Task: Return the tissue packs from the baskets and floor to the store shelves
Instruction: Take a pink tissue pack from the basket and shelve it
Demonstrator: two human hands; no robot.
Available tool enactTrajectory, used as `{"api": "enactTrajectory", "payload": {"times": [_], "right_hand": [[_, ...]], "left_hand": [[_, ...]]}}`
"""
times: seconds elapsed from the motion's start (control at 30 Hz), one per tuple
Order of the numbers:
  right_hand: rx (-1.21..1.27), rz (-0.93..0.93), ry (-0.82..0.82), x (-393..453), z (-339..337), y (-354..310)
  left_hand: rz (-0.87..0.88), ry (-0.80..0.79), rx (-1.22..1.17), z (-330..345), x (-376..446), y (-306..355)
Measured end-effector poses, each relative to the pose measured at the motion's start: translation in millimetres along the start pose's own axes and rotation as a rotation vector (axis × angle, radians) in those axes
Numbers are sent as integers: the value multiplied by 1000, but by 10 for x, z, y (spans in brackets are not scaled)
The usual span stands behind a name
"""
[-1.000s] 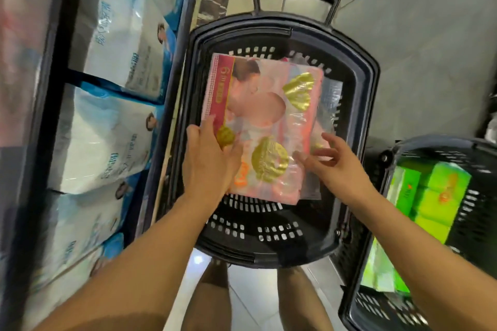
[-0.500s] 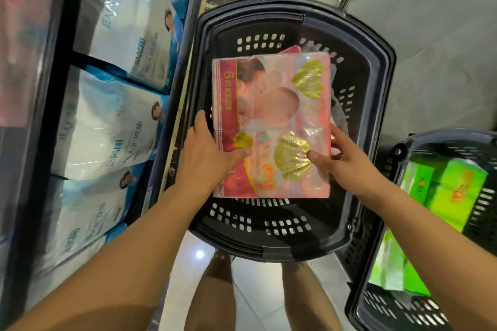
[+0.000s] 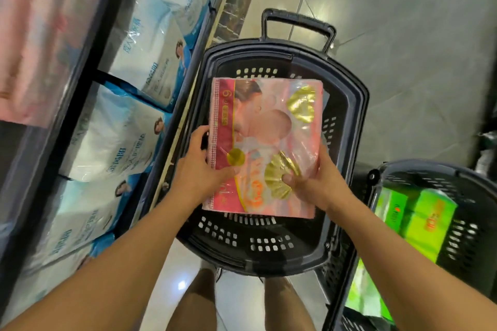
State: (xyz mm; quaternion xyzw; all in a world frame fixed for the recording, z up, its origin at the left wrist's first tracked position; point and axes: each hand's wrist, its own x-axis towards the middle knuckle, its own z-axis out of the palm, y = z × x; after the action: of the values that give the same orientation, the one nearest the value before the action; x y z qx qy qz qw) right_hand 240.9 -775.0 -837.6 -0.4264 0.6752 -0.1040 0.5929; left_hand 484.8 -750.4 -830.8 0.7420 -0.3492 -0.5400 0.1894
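A pink tissue pack (image 3: 265, 142) with gold fan prints is held flat above a black shopping basket (image 3: 349, 121) on the floor. My left hand (image 3: 200, 169) grips the pack's left edge, thumb on top. My right hand (image 3: 317, 183) grips its lower right corner. A second black basket (image 3: 457, 177) at the right holds green tissue packs (image 3: 419, 220). Store shelves (image 3: 80, 67) run along the left.
White and blue packs (image 3: 115, 137) fill the lower shelf at the left, pink packs (image 3: 32, 35) the shelf above. Grey tiled floor (image 3: 403, 21) lies beyond the baskets. My legs stand just behind the near basket.
Both hands closed on the pink pack and lifted it up from the basket toward me; it now sits higher and squarer in view.
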Motion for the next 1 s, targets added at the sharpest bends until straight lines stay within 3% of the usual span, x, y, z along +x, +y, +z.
{"api": "enactTrajectory", "payload": {"times": [0.2,0.27,0.3,0.57,0.77,1.0], "right_hand": [[5,-218,70,-428,-482,-876],[-23,-362,133,-785,-883,-1507],[0,-363,148,-799,-861,-1497],[-26,-760,290,-2494,-1808,-3561],[-26,-980,378,-3549,-2155,-4660],[-25,-1238,462,-4523,-1930,-5470]], "left_hand": [[165,72,-87,-406,-419,923],[298,172,-97,-654,-789,1628],[297,186,-109,-685,-813,1620],[707,482,-237,-1499,-2547,3774],[958,638,-140,-2106,-3674,4615],[1096,824,-88,-2863,-4738,4841]]}}
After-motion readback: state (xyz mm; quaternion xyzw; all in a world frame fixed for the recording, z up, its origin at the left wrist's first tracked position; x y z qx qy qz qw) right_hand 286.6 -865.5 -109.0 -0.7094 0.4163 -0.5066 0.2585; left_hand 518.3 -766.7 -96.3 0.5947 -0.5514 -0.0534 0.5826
